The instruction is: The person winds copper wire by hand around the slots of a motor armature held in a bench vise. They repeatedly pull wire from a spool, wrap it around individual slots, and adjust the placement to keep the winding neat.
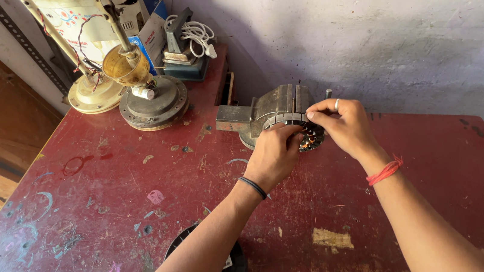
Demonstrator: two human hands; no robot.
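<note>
A wound motor stator (307, 131) sits clamped in a small bench vise (269, 111) on a scuffed red surface (138, 184), by the wall. Left hand (273, 156) and right hand (344, 124) both pinch it, fingers closed on its rim.

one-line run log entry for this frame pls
left hand: on stator | right hand: pinching at stator top | stator: in bench vise | surface: red table

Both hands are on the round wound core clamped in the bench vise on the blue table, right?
Not quite: the table is red, not blue, as the head view shows. The rest holds: the left hand and right hand both work at the round wound core in the bench vise.
</note>
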